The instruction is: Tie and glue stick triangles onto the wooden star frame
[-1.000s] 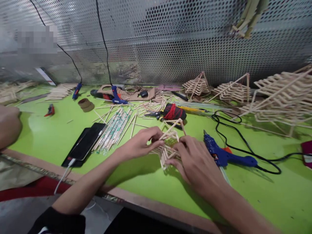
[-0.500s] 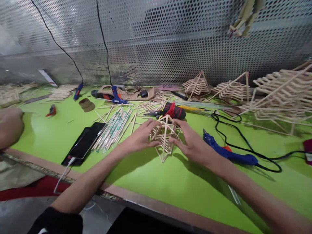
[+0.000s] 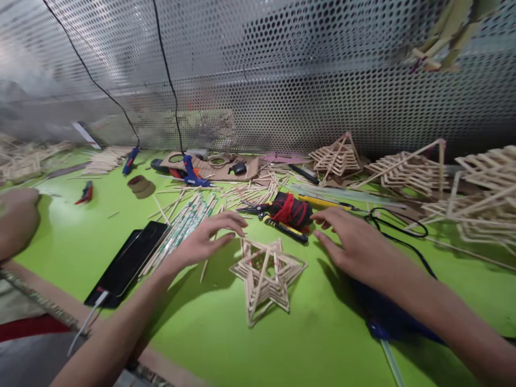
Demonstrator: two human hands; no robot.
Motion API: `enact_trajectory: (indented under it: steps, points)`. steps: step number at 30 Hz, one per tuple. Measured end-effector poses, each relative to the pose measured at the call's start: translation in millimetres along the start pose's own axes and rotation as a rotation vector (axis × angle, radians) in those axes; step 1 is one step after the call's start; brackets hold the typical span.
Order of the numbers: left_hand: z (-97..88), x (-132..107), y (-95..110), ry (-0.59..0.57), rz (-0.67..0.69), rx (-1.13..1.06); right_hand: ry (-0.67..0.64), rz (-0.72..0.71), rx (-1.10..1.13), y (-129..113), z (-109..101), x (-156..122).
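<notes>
One stick star point(image 3: 265, 274) near wrappers point(image 3: 177, 230), green print point(image 3: 193, 209) illegible

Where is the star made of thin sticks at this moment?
In the head view, the stick star rests on the green table, slightly below the picture's middle, between the left hand and the right hand.

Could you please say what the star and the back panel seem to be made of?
Star: probably matte, bare wood, perhaps bamboo, judging by its pale, plain look. Panel: likely metal with a dull sheen; its grey, perforated surface catches light.
</notes>
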State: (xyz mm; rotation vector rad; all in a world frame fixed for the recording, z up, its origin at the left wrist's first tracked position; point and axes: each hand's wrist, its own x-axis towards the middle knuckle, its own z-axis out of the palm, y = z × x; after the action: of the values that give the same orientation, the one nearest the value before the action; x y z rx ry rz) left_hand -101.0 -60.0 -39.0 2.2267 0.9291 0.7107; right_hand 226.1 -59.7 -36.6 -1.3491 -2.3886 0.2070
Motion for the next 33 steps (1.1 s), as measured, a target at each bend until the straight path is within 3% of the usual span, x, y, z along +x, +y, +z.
enact_trajectory:
  steps: [3,10,14,17,21,29,33]
  points:
    - [-2.9,20,-6,0.053,-0.077,0.096,-0.026,0.046,-0.045,4,9,6]
    - [4.5,91,-17,-0.074,-0.088,0.314,-0.017,0.072,-0.011,7,5,0]
    - [4.7,115,-16,-0.152,-0.081,0.348,-0.001,0.062,0.03,9,4,2]
    - [-2.4,119,-14,-0.175,-0.084,0.336,0.019,0.047,0.063,8,4,4]
    - [-16.6,115,-8,-0.104,-0.061,0.315,0.077,0.026,0.088,6,-5,6]
    - [-26.5,113,-1,-0.042,0.003,0.255,0.277,-0.034,0.06,-9,-45,9]
    - [-33.7,114,3,-0.044,-0.005,0.271,0.279,-0.072,0.001,-15,-59,13]
